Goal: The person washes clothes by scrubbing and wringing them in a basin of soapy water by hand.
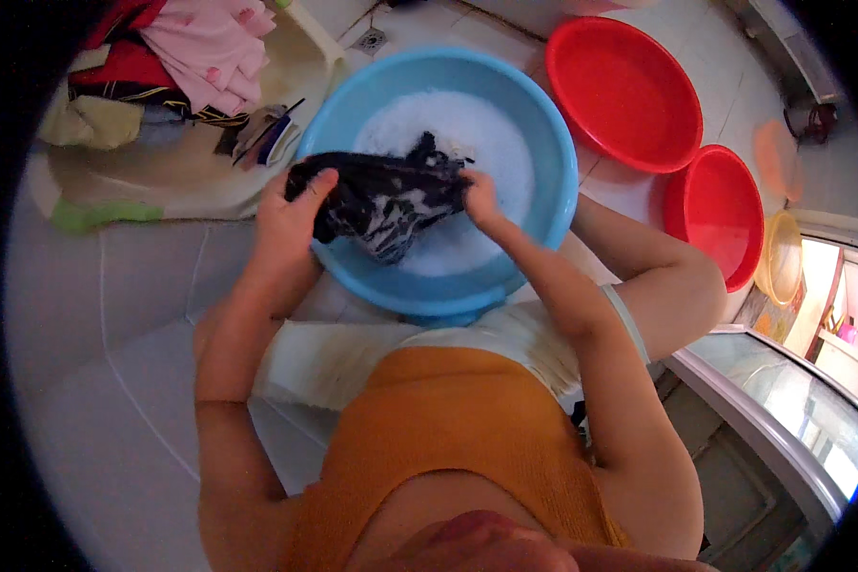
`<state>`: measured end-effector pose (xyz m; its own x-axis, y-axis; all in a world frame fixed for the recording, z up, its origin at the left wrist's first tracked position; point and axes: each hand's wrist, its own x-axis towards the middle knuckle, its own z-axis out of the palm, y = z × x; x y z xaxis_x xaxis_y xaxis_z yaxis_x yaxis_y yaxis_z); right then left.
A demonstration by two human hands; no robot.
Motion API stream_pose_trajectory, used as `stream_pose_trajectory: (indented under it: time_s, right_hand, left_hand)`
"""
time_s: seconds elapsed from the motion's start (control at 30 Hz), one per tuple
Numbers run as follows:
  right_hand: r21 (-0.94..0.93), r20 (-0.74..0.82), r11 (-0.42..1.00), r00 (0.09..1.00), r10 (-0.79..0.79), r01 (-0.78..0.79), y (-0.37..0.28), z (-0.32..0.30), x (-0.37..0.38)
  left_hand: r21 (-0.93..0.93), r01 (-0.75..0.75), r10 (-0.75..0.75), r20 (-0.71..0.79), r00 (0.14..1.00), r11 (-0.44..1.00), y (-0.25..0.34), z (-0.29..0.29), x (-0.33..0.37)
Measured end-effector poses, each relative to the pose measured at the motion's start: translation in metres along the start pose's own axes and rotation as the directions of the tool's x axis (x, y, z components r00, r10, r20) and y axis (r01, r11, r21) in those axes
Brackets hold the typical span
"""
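A wet black garment (pixel 381 195) with patches of white suds is stretched between my two hands over a light blue basin (pixel 429 294). My left hand (pixel 294 205) is closed on its left end near the basin's left rim, thumb on top. At the other end, my right hand (pixel 481 198) pinches the cloth over the basin's middle. White foamy water (pixel 491 143) lies below it. Part of the cloth bunches up at its far edge, beside a small pale bit I cannot make out. The garment's exact kind does not show.
At the far left a pale tub (pixel 191 195) with a green patch holds a pink cloth (pixel 210 52), red and dark clothes and a brush-like item. Two red basins (pixel 629 95) stand right of the blue one, with a yellowish basin (pixel 780 257) beyond. My bent leg (pixel 658 257) flanks the basin.
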<state>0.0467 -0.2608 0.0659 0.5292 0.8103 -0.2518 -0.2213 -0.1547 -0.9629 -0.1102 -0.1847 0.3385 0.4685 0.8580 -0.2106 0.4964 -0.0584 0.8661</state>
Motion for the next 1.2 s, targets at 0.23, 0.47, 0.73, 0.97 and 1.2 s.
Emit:
stream_pose_trajectory:
  time_s: [0.23, 0.47, 0.73, 0.97, 1.2]
  right_hand:
    - [-0.181, 0.019, 0.920, 0.937, -0.349, 0.346, -0.121, -0.021, -0.005]
    - [-0.192, 0.125, 0.862, 0.882, -0.454, 0.470, -0.230, -0.034, -0.043]
    - [-0.207, 0.168, 0.672, 0.702, -0.692, 0.711, -0.305, -0.042, -0.062]
    - [-0.011, 0.392, 0.517, 0.479, -0.785, 0.856, -0.289, -0.058, -0.025]
    - [-0.314, 0.607, 0.788, 0.750, -0.262, 0.529, -0.200, -0.019, -0.004]
  left_hand:
    - [-0.188, -0.178, 0.123, -0.270, 0.955, 0.966, 0.049, -0.008, -0.021]
    - [-0.117, -0.344, 0.255, -0.464, 0.848, 0.932, 0.106, -0.023, -0.074]
    - [-0.230, -0.542, 0.386, -0.488, 0.783, 0.808, 0.146, -0.050, -0.099]
    - [-0.392, -0.448, 0.365, -0.272, 0.891, 0.804, 0.135, -0.045, -0.050]
    - [0.105, -0.210, 0.159, 0.366, 0.917, 0.972, -0.020, 0.043, 0.057]
